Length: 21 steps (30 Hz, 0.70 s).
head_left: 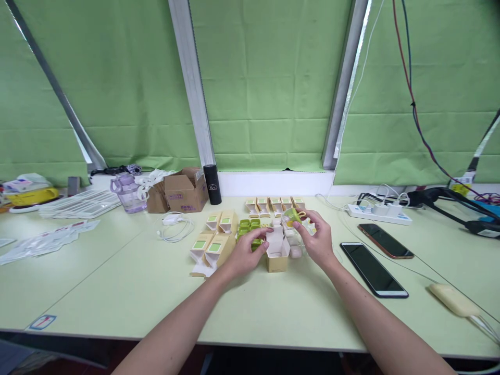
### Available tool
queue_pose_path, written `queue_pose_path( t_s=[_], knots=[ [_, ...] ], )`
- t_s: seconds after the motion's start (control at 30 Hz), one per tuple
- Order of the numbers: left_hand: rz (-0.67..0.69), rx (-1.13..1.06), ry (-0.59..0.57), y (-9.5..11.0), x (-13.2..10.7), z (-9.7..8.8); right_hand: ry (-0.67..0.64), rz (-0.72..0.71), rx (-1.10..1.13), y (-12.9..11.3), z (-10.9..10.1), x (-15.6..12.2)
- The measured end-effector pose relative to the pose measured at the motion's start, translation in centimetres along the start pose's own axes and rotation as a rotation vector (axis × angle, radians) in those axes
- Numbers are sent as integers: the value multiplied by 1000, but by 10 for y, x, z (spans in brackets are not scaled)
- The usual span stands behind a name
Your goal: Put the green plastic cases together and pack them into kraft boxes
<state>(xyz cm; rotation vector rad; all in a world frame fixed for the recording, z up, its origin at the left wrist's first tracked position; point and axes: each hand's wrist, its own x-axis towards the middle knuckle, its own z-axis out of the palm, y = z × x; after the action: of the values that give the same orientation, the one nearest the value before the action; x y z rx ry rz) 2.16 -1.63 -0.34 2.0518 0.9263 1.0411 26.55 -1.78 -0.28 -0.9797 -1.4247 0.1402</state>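
My right hand (315, 239) pinches a small clear container with a green lid and a yellow loop (292, 216), holding it just above the table's contents. In front of me stands a small open cardboard box (277, 263), its white inside facing up and its back flap raised. My left hand (248, 252) has curled fingers at the left edge of this box, gripping it. Behind my left fingers sit several green lidded pieces (250, 224), partly hidden. Whitish pieces (296, 252) lie between the box and my right hand.
More small boxes (214, 250) stand at left, with another row (274, 205) behind. Two phones (374, 270) (386, 240) lie at right, near a power strip (378, 212) and a cream power bank (453, 299). A carton (185, 191), black bottle (212, 185) and purple jug (128, 194) stand back left.
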Motion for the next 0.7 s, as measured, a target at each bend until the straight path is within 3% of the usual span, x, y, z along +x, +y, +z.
queue_pose_path(
  t_s=[0.33, 0.7],
  knots=[
    [-20, -46, 5, -1, 1, -2, -113, -15, 146, -16, 2, -8],
    [-12, -1, 38, -18, 2, 0, -264, -85, 120, -23, 4, -13]
  ],
)
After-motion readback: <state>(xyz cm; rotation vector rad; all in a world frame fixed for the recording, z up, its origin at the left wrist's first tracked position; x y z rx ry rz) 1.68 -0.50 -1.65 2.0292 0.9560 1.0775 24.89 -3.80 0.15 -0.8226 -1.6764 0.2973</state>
